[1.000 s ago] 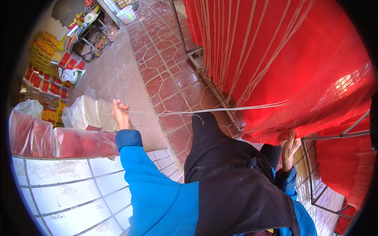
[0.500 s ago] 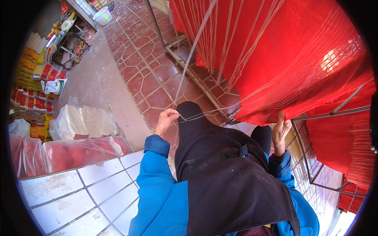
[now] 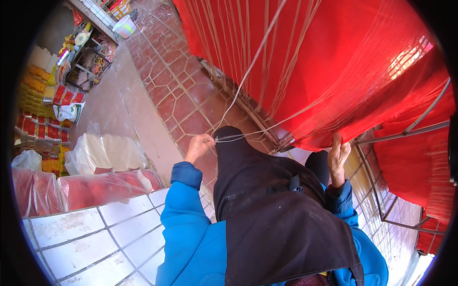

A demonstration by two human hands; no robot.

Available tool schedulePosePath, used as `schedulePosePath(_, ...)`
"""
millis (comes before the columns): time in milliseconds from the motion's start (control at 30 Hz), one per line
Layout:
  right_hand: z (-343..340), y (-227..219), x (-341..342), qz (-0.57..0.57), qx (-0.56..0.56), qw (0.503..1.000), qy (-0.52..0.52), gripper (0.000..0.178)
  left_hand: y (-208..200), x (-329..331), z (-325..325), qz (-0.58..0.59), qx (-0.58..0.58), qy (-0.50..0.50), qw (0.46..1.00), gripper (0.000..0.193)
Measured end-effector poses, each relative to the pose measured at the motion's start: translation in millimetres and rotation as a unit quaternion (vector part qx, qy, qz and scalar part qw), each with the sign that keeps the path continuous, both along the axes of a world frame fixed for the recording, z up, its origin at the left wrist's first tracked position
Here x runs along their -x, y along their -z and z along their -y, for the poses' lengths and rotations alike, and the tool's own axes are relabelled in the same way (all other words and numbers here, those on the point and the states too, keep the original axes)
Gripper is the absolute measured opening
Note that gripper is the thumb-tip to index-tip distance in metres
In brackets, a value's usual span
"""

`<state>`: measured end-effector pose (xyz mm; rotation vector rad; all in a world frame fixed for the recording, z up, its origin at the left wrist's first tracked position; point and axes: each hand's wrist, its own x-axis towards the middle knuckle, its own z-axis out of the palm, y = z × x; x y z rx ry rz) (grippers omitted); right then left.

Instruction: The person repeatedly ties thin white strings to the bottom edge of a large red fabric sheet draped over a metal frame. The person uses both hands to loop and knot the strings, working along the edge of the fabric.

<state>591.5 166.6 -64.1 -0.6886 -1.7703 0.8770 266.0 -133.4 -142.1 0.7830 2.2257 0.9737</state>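
Note:
A large sheet of red cloth [image 3: 305, 57] hangs in front of me to the right, with bunches of pale fringe threads along its far left part. My left hand [image 3: 199, 148] is closed in a pinch on pale strings [image 3: 241, 137] above my apron's edge. One strand runs from these fingers up over the cloth, and others stretch rightward to its near edge. My right hand [image 3: 339, 156] pinches the lower edge of the red cloth, thumb and fingers together. What lies inside the left fingertips is too small to make out.
A metal frame [image 3: 410, 134] supports the cloth, with more red fringed cloth [image 3: 415, 167] behind it on the right. At left are a white tiled ledge [image 3: 76, 229], plastic-wrapped red bundles [image 3: 105, 186] and stacked packages [image 3: 43, 126]. A bucket [image 3: 124, 26] stands far off on the tiled floor.
The strings at my left hand now run straighter, and the small loop by the fingers has narrowed. My left hand shifted slightly left. The cloth reaches farther left in view; my right hand stays at its edge.

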Motion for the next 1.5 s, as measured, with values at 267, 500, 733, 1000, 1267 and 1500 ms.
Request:
schedulePosePath(267,5.8,-12.3,4.0,0.026,-0.005,1.0,0.009,0.033,-73.3,6.3,-12.8,0.182,-0.119,-0.012,0.976,0.009)
schedulePosePath(500,9.2,-15.2,4.5,0.018,0.017,1.0,-0.007,0.03,-79.0,19.5,-24.2,0.311,-0.253,-0.005,0.916,0.008)
schedulePosePath(733,11.7,-26.4,3.7,0.054,-0.003,0.999,-0.005,0.029,-67.8,52.8,-11.8,0.299,-0.284,-0.057,0.909,0.013)
schedulePosePath(1000,7.0,-14.8,-0.3,0.058,0.001,0.998,0.002,0.031,-45.1,69.3,43.1,0.071,-0.053,-0.189,0.978,0.004)
schedulePosePath(1267,2.8,-2.3,-0.9,0.031,0.022,0.999,0.005,0.033,-14.2,88.9,79.4,-0.032,-0.024,-0.235,0.971,0.007)
schedulePosePath(1500,0.4,0.2,-3.4,0.05,0.006,0.999,0.008,0.034,1.2,98.9,115.0,-0.387,0.231,-0.307,0.838,0.017)
